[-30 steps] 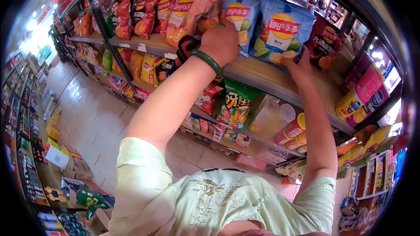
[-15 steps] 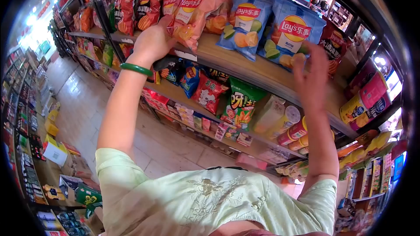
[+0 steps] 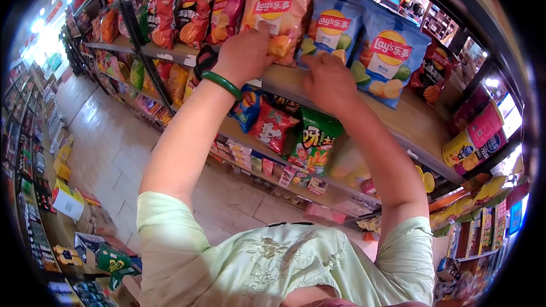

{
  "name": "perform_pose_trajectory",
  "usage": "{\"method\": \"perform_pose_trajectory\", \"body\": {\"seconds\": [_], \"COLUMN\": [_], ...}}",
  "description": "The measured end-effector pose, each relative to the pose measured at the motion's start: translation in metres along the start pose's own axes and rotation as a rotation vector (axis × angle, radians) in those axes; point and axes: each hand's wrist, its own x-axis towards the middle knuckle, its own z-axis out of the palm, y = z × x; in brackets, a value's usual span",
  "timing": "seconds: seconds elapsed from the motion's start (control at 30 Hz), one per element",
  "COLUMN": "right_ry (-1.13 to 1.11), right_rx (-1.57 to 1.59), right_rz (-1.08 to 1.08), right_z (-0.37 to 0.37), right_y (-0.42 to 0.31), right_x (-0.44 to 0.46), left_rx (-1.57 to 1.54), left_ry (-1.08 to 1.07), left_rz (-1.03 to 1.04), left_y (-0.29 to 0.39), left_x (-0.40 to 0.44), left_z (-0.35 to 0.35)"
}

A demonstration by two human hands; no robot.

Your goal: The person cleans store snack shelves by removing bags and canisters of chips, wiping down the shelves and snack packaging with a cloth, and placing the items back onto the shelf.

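On the upper shelf (image 3: 392, 115), my left hand (image 3: 245, 55), with a green bangle at the wrist, lies against the lower front of an orange Lay's bag (image 3: 290, 14). Its fingers are loosely spread and do not wrap round the bag. My right hand (image 3: 330, 82) is at the bottom of the smaller-looking blue Lay's bag (image 3: 333, 23), fingertips at its lower front, fingers apart and slightly bent. A second blue Lay's bag (image 3: 389, 51) leans upright to the right. Both hands cover the shelf edge in part.
Red and dark chip bags (image 3: 196, 14) stand left of the orange one; a dark red bag (image 3: 433, 71) and canisters (image 3: 475, 136) are at the right. Below is a shelf with a green snack bag (image 3: 315, 139). A black upright post (image 3: 132, 17) stands at the left.
The orange bag has turned to face forward and stands straighter. My left hand has moved right onto its front. My right hand has moved left from the right blue bag to the other blue bag.
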Motion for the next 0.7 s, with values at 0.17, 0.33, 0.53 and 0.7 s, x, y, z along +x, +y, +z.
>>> {"method": "perform_pose_trajectory", "body": {"seconds": [0.17, 0.33, 0.53, 0.7], "right_ry": [-0.007, 0.009, 0.058, 0.156], "right_rx": [0.021, 0.045, 0.139, 0.302], "right_rz": [0.05, 0.007, -0.037, -0.164], "right_z": [-0.003, -0.011, -0.022, -0.037], "right_y": [-0.003, -0.006, -0.016, -0.034], "right_x": [0.002, -0.001, -0.018, -0.045], "left_rx": [-0.074, -0.13, -0.098, -0.131], "left_ry": [-0.025, -0.006, -0.011, 0.041], "left_rz": [-0.005, -0.038, -0.101, -0.255], "left_y": [-0.008, -0.016, -0.009, -0.005], "left_x": [-0.004, -0.01, -0.022, -0.033], "left_z": [-0.003, -0.008, -0.017, -0.018]}}
